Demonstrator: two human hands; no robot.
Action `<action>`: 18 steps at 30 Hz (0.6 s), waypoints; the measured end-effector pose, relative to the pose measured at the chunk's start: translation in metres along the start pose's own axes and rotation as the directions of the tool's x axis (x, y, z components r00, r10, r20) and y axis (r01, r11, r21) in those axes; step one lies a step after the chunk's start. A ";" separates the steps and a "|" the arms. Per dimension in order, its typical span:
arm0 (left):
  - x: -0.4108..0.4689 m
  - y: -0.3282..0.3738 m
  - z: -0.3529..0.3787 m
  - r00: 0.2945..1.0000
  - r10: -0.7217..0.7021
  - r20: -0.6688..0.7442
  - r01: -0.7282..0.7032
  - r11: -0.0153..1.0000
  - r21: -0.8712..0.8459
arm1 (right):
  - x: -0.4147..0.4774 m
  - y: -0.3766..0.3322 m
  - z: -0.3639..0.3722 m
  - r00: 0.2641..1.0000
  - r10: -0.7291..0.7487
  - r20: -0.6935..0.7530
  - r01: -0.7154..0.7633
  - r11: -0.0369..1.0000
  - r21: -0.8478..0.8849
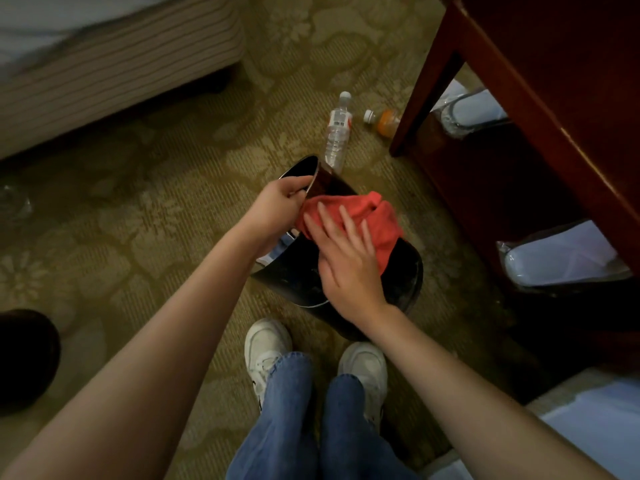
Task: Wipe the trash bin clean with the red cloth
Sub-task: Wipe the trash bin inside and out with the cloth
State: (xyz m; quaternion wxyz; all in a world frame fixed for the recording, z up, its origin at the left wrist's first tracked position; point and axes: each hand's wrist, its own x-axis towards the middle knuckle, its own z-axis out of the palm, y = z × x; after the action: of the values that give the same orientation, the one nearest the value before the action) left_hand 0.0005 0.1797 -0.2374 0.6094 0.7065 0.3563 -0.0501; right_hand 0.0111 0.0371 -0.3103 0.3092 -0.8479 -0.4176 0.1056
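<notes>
Trash bin (294,278) looks light, stiff, slick: left grip (277,202) clasps its ten-o'clock rim; right grip (346,258), flat-fingered, presses red cloth (384,223).

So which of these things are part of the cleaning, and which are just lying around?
In use: trash bin, red cloth, left hand gripping the rim, right hand flat on the cloth.
Lying about: water bottle and orange bottle on the carpet, wooden table, bed.
</notes>
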 end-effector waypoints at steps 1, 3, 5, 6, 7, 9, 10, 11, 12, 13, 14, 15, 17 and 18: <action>0.001 -0.001 0.000 1.000 0.006 -0.009 -0.006 1.000 0.014 | 0.000 0.001 0.001 1.000 -0.001 0.008 0.002 1.000 -0.018; 0.003 -0.002 -0.001 0.999 0.010 -0.036 -0.008 0.999 0.041 | 0.007 0.006 0.000 0.999 0.014 0.044 -0.012 0.999 -0.037; 0.003 -0.001 -0.007 0.998 -0.004 -0.068 0.010 0.997 0.076 | 0.019 0.010 -0.004 0.996 0.002 0.084 0.003 0.998 -0.059; 0.003 -0.001 -0.011 0.998 -0.017 -0.065 0.022 0.996 0.089 | 0.024 0.012 -0.005 0.995 0.000 0.103 0.006 0.998 -0.061; 0.003 -0.003 -0.015 0.998 -0.031 -0.058 0.036 0.994 0.100 | 0.029 0.015 -0.007 0.993 0.007 0.122 0.000 0.999 -0.054; 0.004 -0.006 -0.027 0.996 -0.074 -0.045 0.080 0.983 0.163 | 0.036 0.021 -0.008 0.987 0.031 0.157 -0.025 0.999 -0.040; 0.003 -0.008 -0.033 0.994 -0.102 -0.035 0.107 0.972 0.208 | 0.039 0.023 -0.007 0.985 0.037 0.171 -0.030 0.999 -0.044; 0.002 -0.009 -0.038 0.992 -0.126 -0.017 0.126 0.960 0.249 | 0.040 0.026 -0.007 0.982 0.039 0.184 -0.029 0.998 -0.054; 0.001 -0.010 -0.041 0.990 -0.142 0.001 0.136 0.950 0.282 | 0.040 0.027 -0.006 0.980 0.038 0.197 -0.026 0.998 -0.065; -0.001 -0.011 -0.043 0.989 -0.147 0.014 0.135 0.942 0.308 | 0.040 0.027 -0.005 0.978 0.039 0.204 -0.024 0.997 -0.077; -0.002 -0.012 -0.044 0.990 -0.142 0.020 0.128 0.937 0.325 | 0.039 0.027 -0.004 0.978 0.044 0.203 -0.026 0.996 -0.090; -0.003 -0.012 -0.044 0.992 -0.128 0.020 0.114 0.936 0.334 | 0.037 0.027 -0.003 0.979 0.054 0.196 -0.035 0.994 -0.100; -0.004 -0.012 -0.040 0.994 -0.103 0.024 0.089 0.936 0.341 | 0.033 0.028 -0.004 0.983 0.083 0.161 -0.067 0.992 -0.104; -0.004 -0.011 -0.037 0.996 -0.088 0.024 0.074 0.938 0.338 | 0.030 0.030 -0.006 0.987 0.095 0.133 -0.082 0.992 -0.099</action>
State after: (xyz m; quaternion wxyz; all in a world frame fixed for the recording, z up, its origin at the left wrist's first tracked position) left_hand -0.0222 0.2108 -0.2351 0.4838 0.7840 0.3592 -0.1492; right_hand 0.0518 0.0443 -0.3218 0.2348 -0.8697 -0.4044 0.1578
